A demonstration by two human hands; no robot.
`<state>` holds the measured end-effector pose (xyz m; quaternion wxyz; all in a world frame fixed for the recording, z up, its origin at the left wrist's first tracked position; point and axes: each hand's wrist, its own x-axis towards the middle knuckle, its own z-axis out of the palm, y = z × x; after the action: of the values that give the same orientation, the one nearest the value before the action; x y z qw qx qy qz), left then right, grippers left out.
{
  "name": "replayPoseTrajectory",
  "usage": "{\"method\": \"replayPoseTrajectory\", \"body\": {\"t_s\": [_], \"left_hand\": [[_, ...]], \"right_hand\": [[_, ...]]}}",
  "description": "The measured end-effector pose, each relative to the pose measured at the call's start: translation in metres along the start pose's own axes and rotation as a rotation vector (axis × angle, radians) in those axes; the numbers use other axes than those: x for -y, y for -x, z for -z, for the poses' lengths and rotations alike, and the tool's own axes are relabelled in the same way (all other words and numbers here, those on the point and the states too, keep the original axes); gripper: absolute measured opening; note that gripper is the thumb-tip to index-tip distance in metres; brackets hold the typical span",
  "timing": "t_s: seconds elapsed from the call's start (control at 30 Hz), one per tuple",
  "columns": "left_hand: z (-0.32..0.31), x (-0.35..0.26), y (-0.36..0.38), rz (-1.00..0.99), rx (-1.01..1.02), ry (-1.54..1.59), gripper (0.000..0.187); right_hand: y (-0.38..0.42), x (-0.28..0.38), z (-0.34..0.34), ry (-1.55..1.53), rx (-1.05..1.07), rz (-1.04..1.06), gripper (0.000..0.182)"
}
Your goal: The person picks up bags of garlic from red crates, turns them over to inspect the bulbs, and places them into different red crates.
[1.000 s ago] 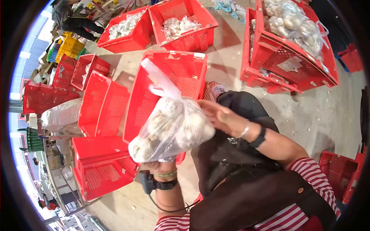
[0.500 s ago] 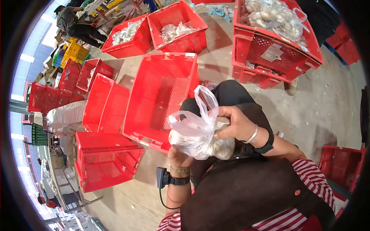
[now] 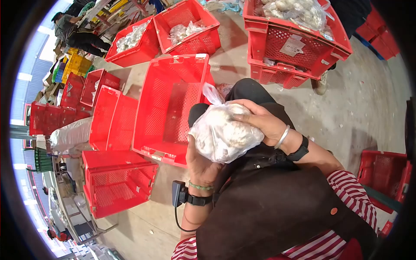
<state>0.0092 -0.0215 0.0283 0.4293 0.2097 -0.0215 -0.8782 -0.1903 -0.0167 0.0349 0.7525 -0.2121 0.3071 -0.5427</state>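
Between my hands is a thin clear plastic bag [image 3: 227,132] filled with whitish, rounded lumps, held above my lap. Its gathered, twisted top points away from me. My right hand [image 3: 263,122] grips the bag's far right side, the thumb lying across its upper face. Under its lower left side, my left hand [image 3: 201,167] supports it with the thumb up along the edge. The fingers beneath the bag are partly hidden. Just beyond my left hand stands a red crate [image 3: 149,115] with nothing visible inside.
More red crates stand around: one [image 3: 120,184] at left, two holding similar bags at the back, and a stack [image 3: 299,52] topped with filled bags at upper right. A person [image 3: 76,32] bends at far upper left. Another person's leg and shoe [image 3: 320,84] show behind the stack.
The bag has been turned over between my hands, so its loose handles, upright before, now point away as a twisted top. My right hand has shifted along its side. The view has moved slightly.
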Motion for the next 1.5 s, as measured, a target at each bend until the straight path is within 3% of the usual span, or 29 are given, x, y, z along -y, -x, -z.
{"method": "replayPoseTrajectory", "body": {"t_s": [0.1,0.2,0.37,0.43,0.5,0.6,0.67,0.7,0.77,0.8,0.83,0.9,0.93,1.07,1.17,1.2,1.23,1.27,1.3,1.33,1.37,1.4,1.43,1.47,1.5], "left_hand": [[0.001,-0.001,0.000,0.035,0.009,0.030,0.058],[0.001,-0.001,-0.002,0.019,-0.093,-0.149,0.058],[0.014,-0.007,-0.005,0.036,-0.106,0.005,0.048],[0.027,-0.010,-0.006,0.067,-0.105,0.099,0.046],[0.026,-0.009,-0.006,0.103,-0.098,0.188,0.044],[0.011,-0.009,-0.002,0.096,-0.134,0.101,0.043],[0.011,-0.021,0.005,0.212,-0.066,-0.508,0.049],[0.024,-0.030,0.004,0.215,-0.066,-0.508,0.049],[0.046,-0.044,-0.004,-0.273,-0.248,-1.277,0.066],[0.045,-0.046,-0.007,-0.496,-0.196,-1.473,0.081],[0.030,-0.041,-0.010,-0.538,-0.095,-1.335,0.093],[0.026,-0.038,-0.032,-0.346,0.282,-1.053,0.105],[0.035,-0.038,-0.042,-0.220,0.324,-1.022,0.111],[0.046,-0.022,-0.066,-0.054,0.266,-0.879,0.095],[0.065,0.002,-0.078,0.276,0.124,-0.392,0.059],[0.068,0.011,-0.079,0.314,0.091,-0.350,0.058],[0.074,0.019,-0.072,0.303,0.054,-0.375,0.057],[0.073,0.025,-0.069,0.275,0.030,-0.422,0.056],[0.065,0.028,-0.064,0.227,0.004,-0.486,0.055],[0.052,0.028,-0.058,0.162,-0.010,-0.555,0.054],[0.036,0.025,-0.050,0.080,0.021,-0.629,0.054],[0.000,0.024,-0.038,-0.066,0.198,-0.674,0.052],[-0.031,0.013,-0.047,-0.191,0.150,-1.294,0.059],[-0.051,0.003,-0.050,-0.117,0.284,-0.765,0.062],[-0.062,-0.007,-0.053,-0.031,0.390,-0.236,0.065]], "right_hand": [[-0.003,-0.005,0.006,0.017,-0.074,-0.055,0.034],[-0.004,-0.010,0.015,-0.002,-0.046,-0.039,0.035],[0.018,0.011,0.003,-0.192,0.008,-0.080,0.047],[0.017,0.007,0.004,-0.109,0.029,-0.009,0.052],[0.012,-0.004,0.021,0.267,0.034,0.042,0.055],[0.017,0.004,0.014,0.208,-0.012,-0.035,0.051],[0.020,0.011,0.012,0.175,-0.035,-0.081,0.048],[0.023,0.015,0.013,0.112,-0.015,-0.148,0.044],[0.026,0.020,0.015,0.046,-0.005,-0.208,0.041],[0.027,0.023,0.015,-0.005,0.030,-0.259,0.040],[0.027,0.024,0.015,-0.055,0.067,-0.310,0.039],[0.026,0.021,0.015,-0.045,0.073,-0.311,0.038],[0.026,0.021,0.016,-0.018,0.094,-0.300,0.037],[0.030,0.026,0.024,-0.141,0.048,-0.319,0.039],[0.031,0.019,0.050,-0.238,0.162,-0.212,0.038],[0.032,0.015,0.049,-0.273,-0.083,-0.285,0.038],[0.032,0.010,0.062,-0.402,0.051,-0.322,0.038],[0.037,0.023,0.035,-0.456,-0.168,-0.404,0.036],[0.035,0.012,0.056,-0.469,0.022,-0.378,0.035],[0.039,0.022,0.054,-0.315,-0.016,-0.265,0.034],[0.040,0.046,0.046,-0.276,0.079,-0.176,0.033],[0.039,0.072,0.045,-0.185,0.072,-0.102,0.033],[0.036,0.098,0.045,-0.105,0.065,-0.044,0.034],[0.030,0.129,0.043,-0.094,0.099,0.052,0.034],[0.027,0.167,0.028,-0.006,-0.058,0.114,0.032]]}}
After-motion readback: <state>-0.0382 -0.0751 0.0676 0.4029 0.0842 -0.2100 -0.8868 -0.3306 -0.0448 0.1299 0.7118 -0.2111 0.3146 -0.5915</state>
